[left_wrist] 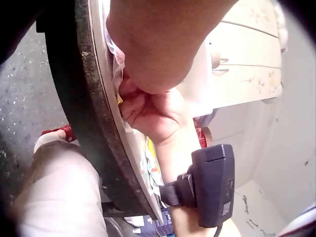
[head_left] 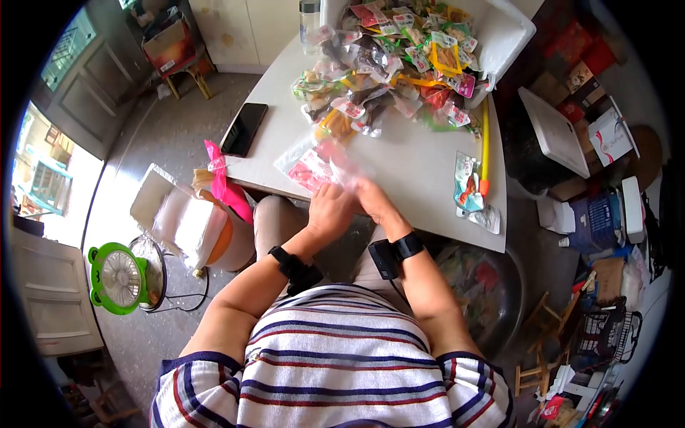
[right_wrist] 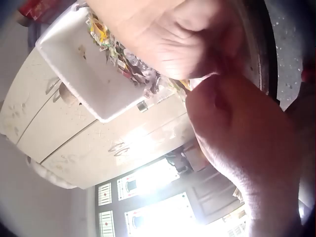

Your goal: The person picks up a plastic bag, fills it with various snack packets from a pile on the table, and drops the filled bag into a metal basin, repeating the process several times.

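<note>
Pink-printed clear plastic now, right at the near edge of the tabletop (head_left: 410, 162): a bag (head_left: 307, 167), gripped at its near end by left hand (head_left: 332, 212) and right hand (head_left: 374, 200) together, close to the body, probably for steadier control; can't make out the exact pinch. Spread away over the tabletop, likely for support. Just beyond, within easy reach, a heap of packets (head_left: 385, 71) beside a white box (head_left: 509, 34). Over at the left edge, a phone (head_left: 245, 130), seemingly parked out of the way.
</note>
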Demonstrator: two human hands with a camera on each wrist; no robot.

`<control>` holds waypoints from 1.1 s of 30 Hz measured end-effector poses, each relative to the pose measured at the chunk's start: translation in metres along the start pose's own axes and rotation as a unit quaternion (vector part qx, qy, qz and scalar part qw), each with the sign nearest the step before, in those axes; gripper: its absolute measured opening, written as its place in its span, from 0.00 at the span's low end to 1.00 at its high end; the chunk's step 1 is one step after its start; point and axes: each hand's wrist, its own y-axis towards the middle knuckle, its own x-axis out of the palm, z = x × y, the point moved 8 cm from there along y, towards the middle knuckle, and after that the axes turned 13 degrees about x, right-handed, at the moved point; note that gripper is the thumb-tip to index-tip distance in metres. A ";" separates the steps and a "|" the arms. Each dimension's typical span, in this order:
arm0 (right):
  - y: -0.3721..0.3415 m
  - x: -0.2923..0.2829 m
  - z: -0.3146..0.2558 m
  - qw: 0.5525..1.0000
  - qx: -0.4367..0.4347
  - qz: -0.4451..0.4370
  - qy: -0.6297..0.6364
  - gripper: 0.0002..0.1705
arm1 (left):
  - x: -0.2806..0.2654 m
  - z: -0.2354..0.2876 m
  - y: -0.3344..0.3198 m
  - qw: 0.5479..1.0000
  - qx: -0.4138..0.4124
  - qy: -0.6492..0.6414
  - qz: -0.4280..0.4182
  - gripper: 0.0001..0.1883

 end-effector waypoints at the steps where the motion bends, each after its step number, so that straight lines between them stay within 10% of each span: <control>1: -0.001 0.004 -0.001 1.000 0.014 -0.020 0.014 0.08 | -0.004 0.000 0.001 1.000 -0.001 0.002 0.014 0.05; 4: -0.002 -0.003 -0.015 0.994 -0.096 0.050 -0.021 0.09 | -0.012 0.003 0.006 0.997 0.034 0.029 0.058 0.09; 10: 0.019 -0.019 0.010 0.992 -0.040 0.027 -0.121 0.09 | 0.006 -0.002 -0.001 0.998 0.059 -0.023 -0.012 0.14; 13: 0.001 -0.047 -0.013 0.952 0.014 0.201 -0.232 0.10 | 0.001 0.002 -0.008 0.998 0.058 -0.010 -0.017 0.15; 14: 0.019 -0.073 -0.007 0.905 -0.117 0.287 -0.291 0.12 | 0.003 0.003 -0.011 0.998 0.063 0.002 -0.028 0.16; 27: -0.006 -0.066 -0.045 0.886 -0.138 0.292 -0.331 0.11 | 0.009 -0.008 0.006 0.990 0.093 0.065 -0.086 0.33; 33: 0.026 -0.158 -0.066 0.884 -0.127 0.319 -0.316 0.11 | 0.021 -0.020 -0.005 0.985 0.112 0.036 -0.124 0.34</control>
